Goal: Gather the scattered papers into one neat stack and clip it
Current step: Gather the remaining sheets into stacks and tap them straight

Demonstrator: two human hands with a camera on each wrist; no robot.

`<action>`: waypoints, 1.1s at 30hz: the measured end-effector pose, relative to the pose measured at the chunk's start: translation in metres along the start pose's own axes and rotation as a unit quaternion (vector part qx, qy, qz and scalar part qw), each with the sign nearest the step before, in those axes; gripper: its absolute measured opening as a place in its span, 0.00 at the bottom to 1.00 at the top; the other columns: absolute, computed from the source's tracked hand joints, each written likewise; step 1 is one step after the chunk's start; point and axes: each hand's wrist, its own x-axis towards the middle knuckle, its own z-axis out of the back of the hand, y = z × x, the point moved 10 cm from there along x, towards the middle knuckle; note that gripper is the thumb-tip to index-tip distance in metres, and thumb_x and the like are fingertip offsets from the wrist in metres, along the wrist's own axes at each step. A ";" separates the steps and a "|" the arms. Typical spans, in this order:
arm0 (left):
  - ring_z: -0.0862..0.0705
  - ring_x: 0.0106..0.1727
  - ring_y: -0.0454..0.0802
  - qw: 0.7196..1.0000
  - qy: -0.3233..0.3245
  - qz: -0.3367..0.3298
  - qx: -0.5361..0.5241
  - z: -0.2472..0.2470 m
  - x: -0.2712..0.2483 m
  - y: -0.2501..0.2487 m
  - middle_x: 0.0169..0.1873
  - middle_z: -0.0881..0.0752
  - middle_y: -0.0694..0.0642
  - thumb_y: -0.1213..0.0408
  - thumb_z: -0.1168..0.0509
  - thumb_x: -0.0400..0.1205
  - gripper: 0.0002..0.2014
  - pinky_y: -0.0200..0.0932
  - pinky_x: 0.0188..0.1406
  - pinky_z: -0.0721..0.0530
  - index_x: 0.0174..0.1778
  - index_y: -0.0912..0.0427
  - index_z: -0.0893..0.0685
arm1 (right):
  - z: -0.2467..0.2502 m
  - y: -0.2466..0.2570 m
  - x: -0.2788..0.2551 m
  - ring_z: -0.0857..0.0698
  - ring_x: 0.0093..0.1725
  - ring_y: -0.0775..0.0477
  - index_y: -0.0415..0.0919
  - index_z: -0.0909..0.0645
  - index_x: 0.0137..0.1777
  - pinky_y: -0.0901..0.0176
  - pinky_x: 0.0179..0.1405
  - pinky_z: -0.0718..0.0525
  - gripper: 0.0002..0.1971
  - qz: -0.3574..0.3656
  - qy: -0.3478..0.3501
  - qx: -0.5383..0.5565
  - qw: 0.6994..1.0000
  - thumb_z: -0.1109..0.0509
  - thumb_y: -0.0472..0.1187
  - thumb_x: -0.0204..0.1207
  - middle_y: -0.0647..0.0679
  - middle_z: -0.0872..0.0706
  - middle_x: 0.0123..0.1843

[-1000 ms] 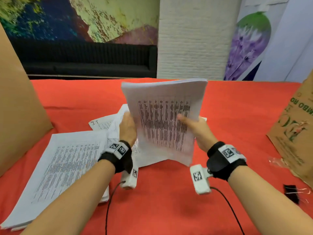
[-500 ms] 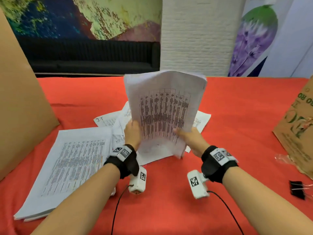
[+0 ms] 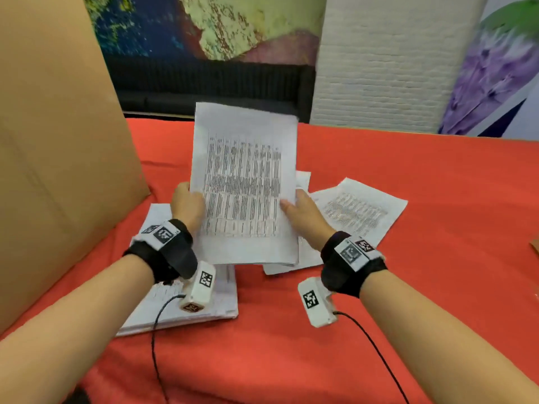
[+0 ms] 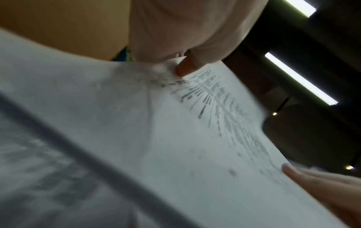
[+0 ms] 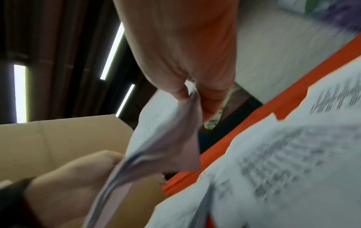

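- Red cloth [image 3: 408,330] covers the table, matte and faintly napped; behind it a white painted brick pillar [image 3: 388,62], a dark slatted bench, and two painted murals, one either side of the pillar
- Cardboard sheet [image 3: 58,141], one, plain brown and smooth, stands tilted at the left edge of the cloth
- Sheaf [image 3: 245,182], one, thin white printed sheets with dense black columns of text, rectangular, held upright and tilted above the cloth, lower edges slightly fanned
- Left hand [image 3: 186,204] grips the sheaf's left edge, thumb in front; wrist view shows the thumb pinching the paper
- Right hand [image 3: 303,212] grips the right edge, thumb on the front, fingers behind
- Stack [image 3: 224,298], one, thick and flat, lies on the cloth under the left wrist
- Loose sheets [image 3: 358,211], a few overlapping, lie flat just right of the sheaf; exact count unclear
- Wrist cameras, two, white blocks with black square markers, on black straps, each trailing a black cable
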 end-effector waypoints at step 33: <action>0.22 0.68 0.59 0.979 0.172 0.008 0.106 -0.206 -0.001 0.016 0.65 0.18 0.60 0.82 0.47 0.77 0.21 0.43 0.62 0.25 0.57 0.63 0.15 | 0.150 -0.209 0.043 0.19 0.59 0.39 0.28 0.28 0.74 0.55 0.53 0.22 0.22 -0.333 -0.137 0.102 0.927 0.37 0.30 0.79 0.31 0.23 0.72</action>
